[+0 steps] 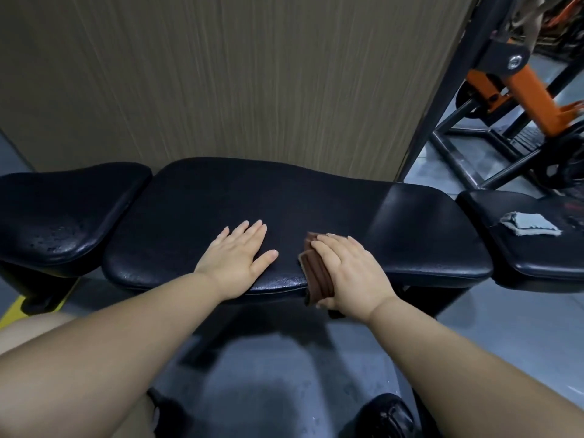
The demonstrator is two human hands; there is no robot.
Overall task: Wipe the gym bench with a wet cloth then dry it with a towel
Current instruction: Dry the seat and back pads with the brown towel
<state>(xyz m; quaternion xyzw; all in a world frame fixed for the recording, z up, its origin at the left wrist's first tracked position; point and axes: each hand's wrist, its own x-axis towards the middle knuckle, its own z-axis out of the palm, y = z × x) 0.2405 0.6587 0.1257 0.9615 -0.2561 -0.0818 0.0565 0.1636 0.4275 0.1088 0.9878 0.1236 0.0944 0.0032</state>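
Two cloths in play: a folded brown cloth [316, 273] under your right grip [350, 273], and a grey cloth [529, 228] lying loose on the right pad [537, 257], well apart from both hands.

Right grip: fingers laid fairly straight over the brown cloth, pressing it onto the middle pad [284, 197] of the gym bench at the near edge; one end of the cloth hangs over that edge. Left grip [235, 254]: spread flat on the same pad just beside it, holding nothing, bracing.

Droplets [53, 238] bead on the left pad [63, 210]. Likely reading: wet pass done, brown cloth is the towel, drying under way. Can't confirm which cloth is which.

Next: sweep the brown cloth leftward along the middle pad; lift your left grip clear first, then cover the beaded left pad.
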